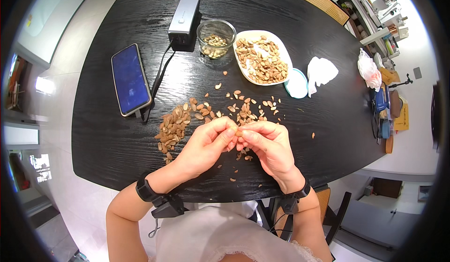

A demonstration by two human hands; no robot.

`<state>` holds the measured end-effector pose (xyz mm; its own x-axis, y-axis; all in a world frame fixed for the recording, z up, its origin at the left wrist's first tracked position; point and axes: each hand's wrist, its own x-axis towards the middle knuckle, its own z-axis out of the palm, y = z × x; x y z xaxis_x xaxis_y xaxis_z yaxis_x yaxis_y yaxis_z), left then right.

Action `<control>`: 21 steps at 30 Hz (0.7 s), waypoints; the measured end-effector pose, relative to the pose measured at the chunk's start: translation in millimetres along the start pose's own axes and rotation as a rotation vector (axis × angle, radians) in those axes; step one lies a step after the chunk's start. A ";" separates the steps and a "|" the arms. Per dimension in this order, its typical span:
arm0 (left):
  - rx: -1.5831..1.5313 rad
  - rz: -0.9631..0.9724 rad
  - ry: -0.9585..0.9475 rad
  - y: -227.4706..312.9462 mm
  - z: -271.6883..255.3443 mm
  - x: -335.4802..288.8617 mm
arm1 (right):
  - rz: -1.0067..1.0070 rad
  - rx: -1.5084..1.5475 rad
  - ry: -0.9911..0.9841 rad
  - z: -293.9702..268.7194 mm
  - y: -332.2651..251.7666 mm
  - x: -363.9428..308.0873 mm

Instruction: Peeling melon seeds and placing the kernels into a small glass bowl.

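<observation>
Both hands meet over the near half of the dark wood-grain tabletop (117, 140), and all positions below are given relative to the white oval plate (246, 72) of unshelled nuts at the far side. The left hand (206, 144) and the right hand (267, 147) are nearer the person than the plate and just left of its centre line, fingertips touching. Between them sits a single small brown nut (238, 133); the grip of each hand is closed on it, thumb and forefinger of both hands pinched against it from either side. Most of the nut is hidden by the fingers, so its condition cannot be told. Between the plate and the hands lies a loose scatter of shell pieces (243, 109), spread across the tabletop and reaching up to the fingertips. Left of that scatter, and well to the near left of the plate, is a denser heap of brown shells (172, 128). Touching the plate's left edge, or very nearly so, stands a clear glass bowl (216, 37) holding a shallow layer of pale kernels. Left of the bowl rests a grey power bank (183, 17) with a black cable running to a smartphone (130, 79) lying flat, screen up. Right of the plate sit a round pale-blue lid (296, 84) and a crumpled white tissue (321, 70), touching each other. Each wrist carries a black band.
</observation>
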<state>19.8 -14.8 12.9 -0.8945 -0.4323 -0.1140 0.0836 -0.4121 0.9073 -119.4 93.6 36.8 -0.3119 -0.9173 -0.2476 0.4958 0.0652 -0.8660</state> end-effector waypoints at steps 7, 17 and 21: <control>-0.031 -0.006 -0.004 1.5 1.2 -0.1 | 0.054 0.104 -0.022 -3.2 1.6 0.6; -0.082 -0.027 -0.030 -0.3 -1.3 0.1 | 0.054 0.108 -0.041 -4.0 0.4 1.2; -0.111 -0.056 -0.028 -0.3 -1.1 -0.3 | 0.055 0.114 -0.057 -5.3 0.8 1.4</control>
<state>20.5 -15.4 12.3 -0.9111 -0.3838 -0.1505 0.0798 -0.5224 0.8490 -123.7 94.5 33.5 -0.2365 -0.9348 -0.2650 0.6007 0.0737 -0.7961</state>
